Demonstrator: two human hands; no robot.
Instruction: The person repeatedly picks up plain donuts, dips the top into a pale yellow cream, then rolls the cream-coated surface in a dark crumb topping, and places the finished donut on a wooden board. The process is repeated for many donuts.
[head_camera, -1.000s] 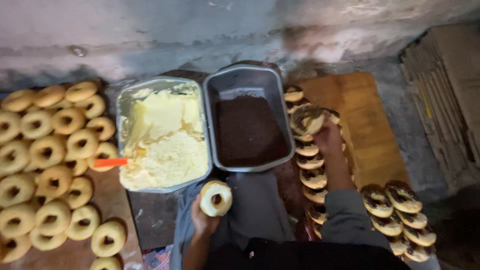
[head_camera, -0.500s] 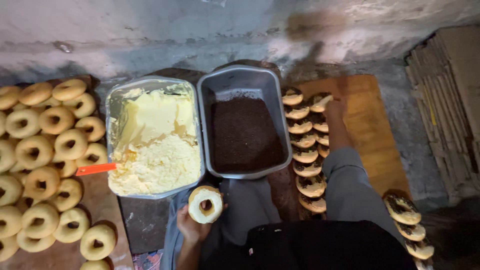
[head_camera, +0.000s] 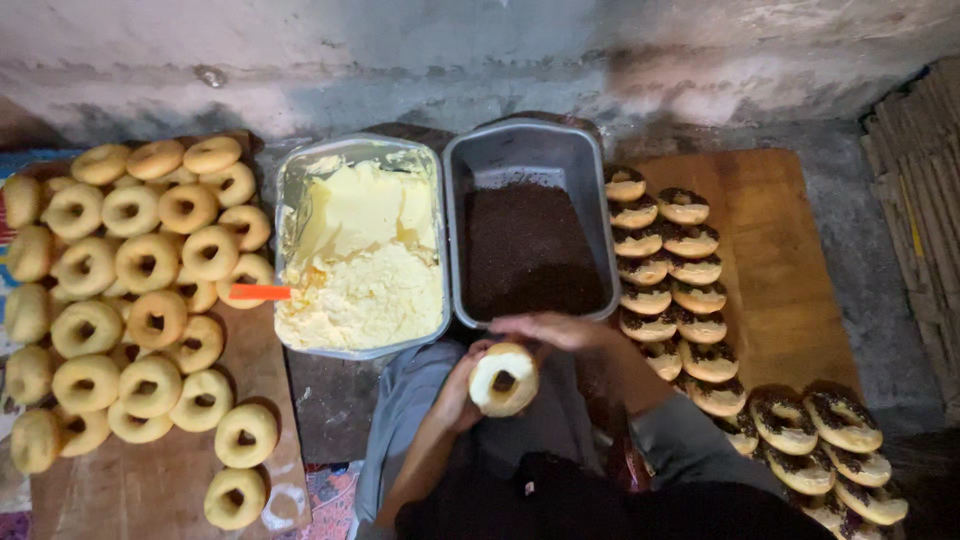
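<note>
Head view: both hands (head_camera: 520, 350) grip a cream-coated doughnut (head_camera: 503, 379) below the sprinkle tray (head_camera: 529, 225), beside the cream tray (head_camera: 359, 245).

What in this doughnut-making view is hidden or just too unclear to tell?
Head view only:
- Orange-handled tool: its working end is buried in the pale yellow cream tray.
- Left hand: palm hidden behind the cream-coated ring doughnut.
- Right hand: fingertips blurred above that doughnut.
- Sprinkled doughnuts: row cut off by the bottom edge.
</note>
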